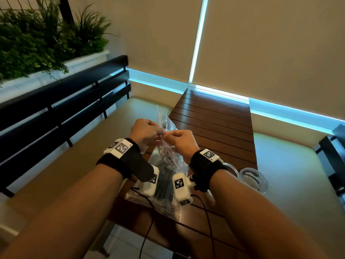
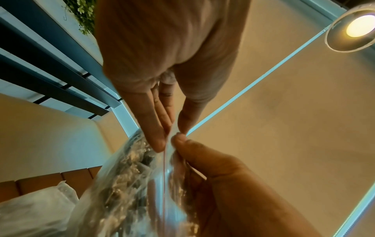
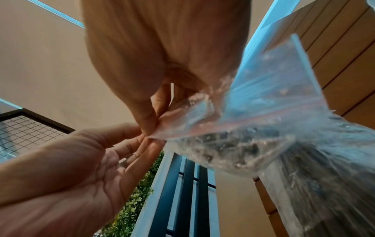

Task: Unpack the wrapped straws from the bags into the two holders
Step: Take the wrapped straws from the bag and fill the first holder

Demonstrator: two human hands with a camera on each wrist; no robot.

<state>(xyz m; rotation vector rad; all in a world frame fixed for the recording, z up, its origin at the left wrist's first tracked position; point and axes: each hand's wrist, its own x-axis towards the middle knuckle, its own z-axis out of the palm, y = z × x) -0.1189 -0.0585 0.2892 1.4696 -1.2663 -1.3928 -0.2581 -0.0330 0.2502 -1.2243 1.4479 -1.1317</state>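
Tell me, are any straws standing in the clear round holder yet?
No, the clear round holder on the brown slatted table shows no straws.

We see a dim, warm-toned room; cyan light strips (image 1: pixel 196 43) glow along the far wall. A round lamp (image 2: pixel 353 27) flares in the left wrist view. Wrist pictures bend strongly at the edges, with the near palms soft and blurred.
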